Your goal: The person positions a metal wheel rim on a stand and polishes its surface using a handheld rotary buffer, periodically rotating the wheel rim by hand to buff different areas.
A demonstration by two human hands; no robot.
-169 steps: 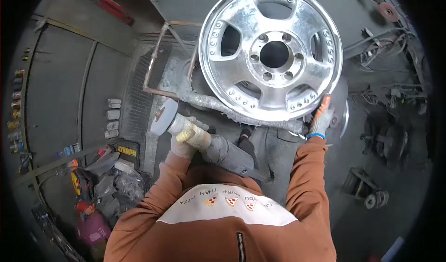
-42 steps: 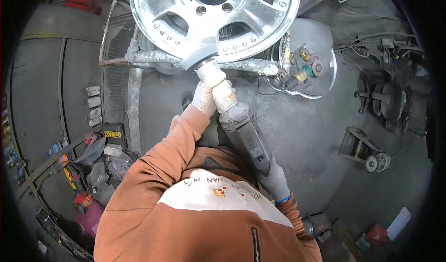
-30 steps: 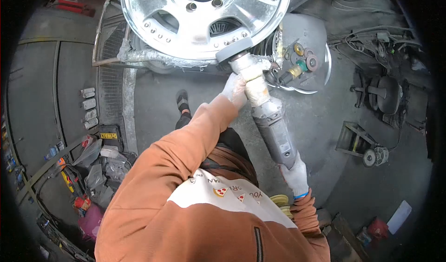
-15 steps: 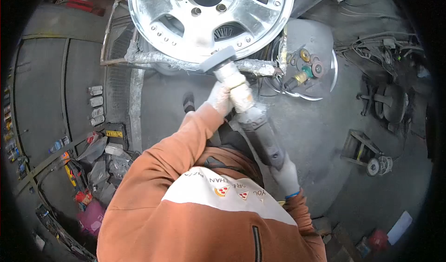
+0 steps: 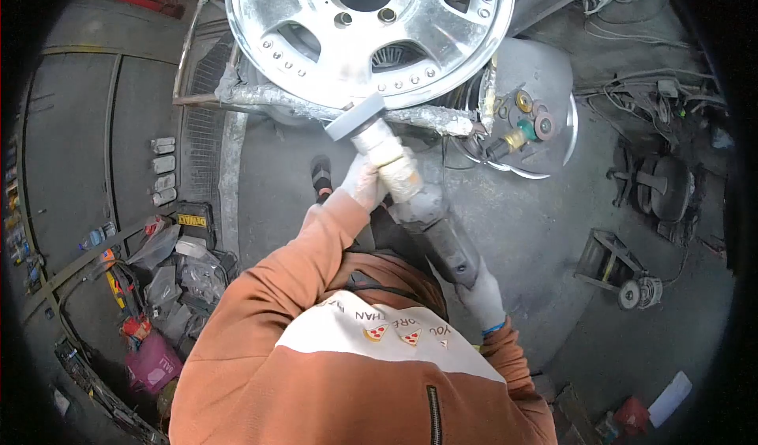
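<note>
In the head view, we have a straight grinder [image 5: 436,228] slanting back from just short of the wheel toward our right side. Our left grip [image 5: 362,183], in a pale glove, is clenched around the tool's wrapped neck [image 5: 393,168]; our right grip [image 5: 483,295], also gloved, grasps the tail end of its dark body, behind and to the right of the left grip, with a blue band [image 5: 493,328] at the wrist.

Just ahead of the left grip is the grinder's thick grey disc [image 5: 355,117]. Farther ahead is a polished alloy wheel [image 5: 363,28], its spokes facing us. The disc overlaps the wheel's near edge from here, and we cannot tell whether they touch. A silvery wrapped bar [image 5: 430,119] runs below that edge, ahead of both grips.

Ahead and to the right of the right grip, a grey panel [image 5: 537,60] bears small discs [image 5: 542,127] and a second power tool [image 5: 512,139]. Near the left grip, on its left, one of our shoes [image 5: 320,173] shows on the floor [image 5: 513,228]. Well to its left we see a DeWalt case [image 5: 194,219] and plastic bags [image 5: 199,277].
</note>
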